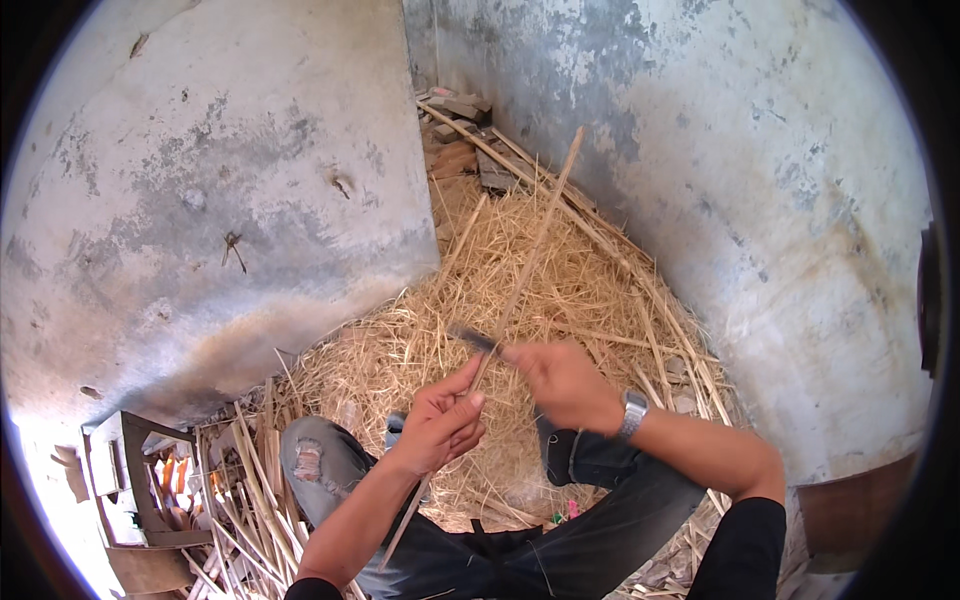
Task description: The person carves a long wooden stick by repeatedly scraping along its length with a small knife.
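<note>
Strip (542, 230), 1 long piece, slants near left to far right through the clamped left hand (443, 425), the right hand (568, 383) gripping 1 blurred dark tool (472, 338).

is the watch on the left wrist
No, the silver watch is on the wrist of the right hand, while the left hand has a bare wrist.

Soft light, glare at lower left, dark fisheye rim, motion blur on the right hand (565, 382)
</note>
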Tool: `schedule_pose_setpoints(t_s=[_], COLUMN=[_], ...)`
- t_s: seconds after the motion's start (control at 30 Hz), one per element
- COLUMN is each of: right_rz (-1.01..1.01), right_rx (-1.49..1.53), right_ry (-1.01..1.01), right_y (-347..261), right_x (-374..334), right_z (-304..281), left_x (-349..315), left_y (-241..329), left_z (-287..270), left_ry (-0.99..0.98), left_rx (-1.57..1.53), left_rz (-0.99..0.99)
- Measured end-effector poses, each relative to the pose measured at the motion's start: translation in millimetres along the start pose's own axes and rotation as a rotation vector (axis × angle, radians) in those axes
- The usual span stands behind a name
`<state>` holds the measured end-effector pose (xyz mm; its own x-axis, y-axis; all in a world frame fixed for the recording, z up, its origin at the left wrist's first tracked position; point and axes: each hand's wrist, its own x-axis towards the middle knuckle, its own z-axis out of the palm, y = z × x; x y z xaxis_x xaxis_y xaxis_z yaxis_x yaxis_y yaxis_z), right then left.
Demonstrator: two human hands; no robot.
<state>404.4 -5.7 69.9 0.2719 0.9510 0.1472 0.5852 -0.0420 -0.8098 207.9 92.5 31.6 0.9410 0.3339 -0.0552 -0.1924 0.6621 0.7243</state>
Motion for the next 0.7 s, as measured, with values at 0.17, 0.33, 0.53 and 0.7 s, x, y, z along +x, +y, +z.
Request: schedule_pose_setpoints(t_s=[0.17, 0.33, 0.53, 0.7], right_rz=[0.255, 0.192, 0.087, 0.181], right_rx=[0.254, 0.505, 0.304, 0.431], right_ry=[-0.082, 0.041, 0.223, 0.361], right_y=[2, -13, -4, -1], right_x=[8, 18, 23, 20], right_z=[-15, -22, -33, -56], left_x=[2, 2, 4, 0], left_y=[7, -9, -16, -7], left_z=[3, 5, 2, -5], left_ry=[-0.03, 0.065, 0.077, 0.095], left_rx=[0.094, 0.478, 0.761, 0.726], left_rz=[0.081, 0.089, 0.186, 0.006])
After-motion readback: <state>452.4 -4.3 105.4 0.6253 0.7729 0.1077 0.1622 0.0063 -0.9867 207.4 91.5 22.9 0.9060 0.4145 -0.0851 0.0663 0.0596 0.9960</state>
